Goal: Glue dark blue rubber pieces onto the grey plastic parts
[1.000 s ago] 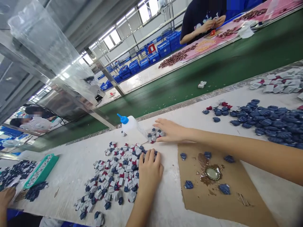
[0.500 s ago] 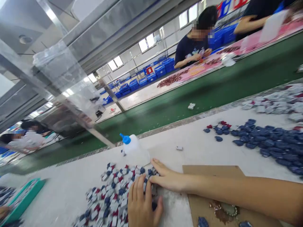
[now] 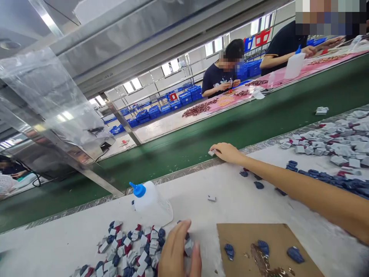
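Note:
My right hand reaches far forward to the table's metal edge strip, its fingertips pinched on a small white piece beside the green conveyor belt. My left hand lies at the bottom of the view, fingers together, resting on the right side of a pile of small white, blue and red parts. A white glue bottle with a blue cap lies just behind that pile. One loose white piece sits alone on the table.
A brown cardboard sheet with glue stains and three blue parts lies at the lower right. Heaps of blue parts and white parts fill the right. Two people work across the belt at a pink-covered table. A metal post slants at left.
My right hand left the pile near the bottle and stretched forward to the belt's edge, pinching a white piece. The view tilted up, so my left hand and the pile dropped toward the bottom.

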### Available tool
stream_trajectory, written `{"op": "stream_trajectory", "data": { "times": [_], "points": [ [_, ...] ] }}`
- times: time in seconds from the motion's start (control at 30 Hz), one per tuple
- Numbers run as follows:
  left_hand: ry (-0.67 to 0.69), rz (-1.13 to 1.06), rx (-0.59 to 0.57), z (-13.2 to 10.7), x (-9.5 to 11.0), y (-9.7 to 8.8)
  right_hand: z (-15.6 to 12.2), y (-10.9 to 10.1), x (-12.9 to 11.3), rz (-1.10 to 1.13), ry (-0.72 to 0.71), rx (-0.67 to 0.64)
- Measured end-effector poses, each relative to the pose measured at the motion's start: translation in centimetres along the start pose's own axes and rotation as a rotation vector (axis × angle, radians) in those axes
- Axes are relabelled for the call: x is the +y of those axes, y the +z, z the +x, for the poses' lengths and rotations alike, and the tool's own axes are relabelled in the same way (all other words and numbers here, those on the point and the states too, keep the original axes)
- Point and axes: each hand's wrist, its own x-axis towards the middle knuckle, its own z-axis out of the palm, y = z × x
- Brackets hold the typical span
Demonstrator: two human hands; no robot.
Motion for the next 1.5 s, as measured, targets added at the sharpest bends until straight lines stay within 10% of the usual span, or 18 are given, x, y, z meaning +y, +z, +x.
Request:
{"op": "stream_trajectory", "data": {
  "times": [0.17,0.33,0.5,0.63,0.77,0.97,1.17,1.27,1.5],
  "points": [
    [-0.623,-0.569,-0.255,2.6,5.0,2.2,-8.7,-1.0,-4.6,0.151,-0.339,-0.102],
    [-0.518,-0.695,-0.489,1.5,7.6,4.0,-20.1,-3.0,-8.5,0.208,-0.647,-0.07],
    [-0.692,-0.827,-0.547,0.4,8.1,3.6,-25.4,-4.9,-3.4,-0.071,-0.205,0.19],
    [-0.672,-0.745,-0.449,0.9,8.7,1.6,-27.2,-5.9,2.9,-0.37,0.236,0.213],
    [-0.686,-0.708,-0.302,1.3,8.3,0.6,-27.5,-6.1,5.0,-0.298,0.26,0.075],
    [-0.781,-0.848,-0.33,0.7,6.0,1.6,-27.5,-7.2,4.3,-0.155,0.207,0.03],
    [-0.78,-0.927,-0.377,0.1,6.9,1.8,-28.0,-5.6,-0.6,0.64,0.339,0.002],
    [-0.794,-0.95,-0.439,-0.3,7.2,2.4,-28.0,-4.3,-3.5,0.751,0.242,-0.11],
    [-0.838,-1.019,-0.472,-0.9,7.5,3.0,-28.0,-2.5,-6.5,0.213,-0.332,-0.156]
  ]
}}
